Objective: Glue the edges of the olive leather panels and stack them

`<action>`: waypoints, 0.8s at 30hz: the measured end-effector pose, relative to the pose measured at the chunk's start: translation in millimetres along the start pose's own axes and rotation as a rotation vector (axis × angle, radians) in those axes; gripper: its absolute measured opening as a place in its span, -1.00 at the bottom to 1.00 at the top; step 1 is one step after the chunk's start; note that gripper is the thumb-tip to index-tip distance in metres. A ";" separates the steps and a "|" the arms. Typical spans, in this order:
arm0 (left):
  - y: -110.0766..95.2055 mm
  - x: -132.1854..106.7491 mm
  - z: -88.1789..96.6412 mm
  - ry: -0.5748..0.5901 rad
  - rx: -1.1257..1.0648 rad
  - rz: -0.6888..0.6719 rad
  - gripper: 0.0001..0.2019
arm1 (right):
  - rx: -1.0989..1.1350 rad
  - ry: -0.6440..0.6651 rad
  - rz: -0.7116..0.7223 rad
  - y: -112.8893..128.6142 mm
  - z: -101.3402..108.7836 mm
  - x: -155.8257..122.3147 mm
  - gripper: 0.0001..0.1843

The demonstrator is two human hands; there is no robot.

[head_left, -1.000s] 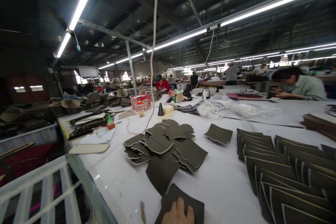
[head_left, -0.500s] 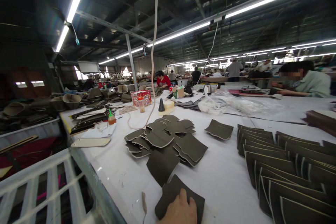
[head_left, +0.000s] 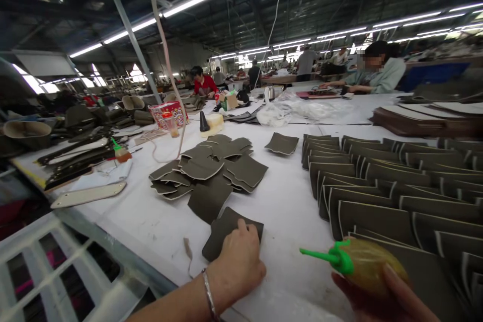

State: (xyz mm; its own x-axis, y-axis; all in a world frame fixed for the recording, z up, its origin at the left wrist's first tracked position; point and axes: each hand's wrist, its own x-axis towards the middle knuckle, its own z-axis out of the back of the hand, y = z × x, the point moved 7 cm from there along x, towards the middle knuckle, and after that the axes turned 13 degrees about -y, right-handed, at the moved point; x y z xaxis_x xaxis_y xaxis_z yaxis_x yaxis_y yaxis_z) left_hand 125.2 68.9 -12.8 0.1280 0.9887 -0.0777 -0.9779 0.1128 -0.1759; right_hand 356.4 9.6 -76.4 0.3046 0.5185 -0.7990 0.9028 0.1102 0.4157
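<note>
My left hand [head_left: 241, 254], with a bracelet at the wrist, bends its fingers onto a dark olive-brown leather-like piece [head_left: 221, 231] lying on the white table; the thumb is hidden. At lower right my right hand [head_left: 392, 294] is wrapped round a squeeze glue bottle [head_left: 373, 264] with amber contents. Its green nozzle points left, towards my left hand. Just beyond my left hand, a loose pile of similar pieces [head_left: 211, 166] spreads over the table. Long overlapping rows of them [head_left: 362, 206] stretch along the right, under and behind the bottle.
A second green-tipped bottle [head_left: 121, 152] stands at left, near a pale strip [head_left: 88, 195]. A hanging cable [head_left: 166, 50] comes down to the table. A white slatted crate [head_left: 68, 271] borders the near left edge. Co-workers sit farther back, one in a red top [head_left: 204, 84].
The view has swung right and down. My right hand has come into view with the glue bottle. My left hand's fingers, spread on the piece before, are now more bent.
</note>
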 end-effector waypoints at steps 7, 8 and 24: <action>-4.1 3.4 -5.8 -0.034 0.078 -0.074 -0.62 | -0.200 0.267 0.314 10.2 -6.0 3.9 -0.41; -1.8 3.7 -5.5 -0.035 0.081 -0.092 -0.59 | -0.239 0.316 0.368 10.7 -7.4 4.0 -0.40; 16.9 7.4 8.9 -0.100 -0.124 -0.279 -0.54 | -1.046 0.602 1.423 6.8 -79.2 -63.0 -0.43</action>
State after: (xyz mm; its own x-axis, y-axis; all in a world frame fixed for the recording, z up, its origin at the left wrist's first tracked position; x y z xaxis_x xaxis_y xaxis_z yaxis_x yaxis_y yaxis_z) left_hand 108.2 79.0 -7.5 0.3658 0.9267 0.0863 -0.8788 0.3745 -0.2958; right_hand 319.4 44.9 11.2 0.2216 0.8439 0.4886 -0.5009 -0.3314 0.7995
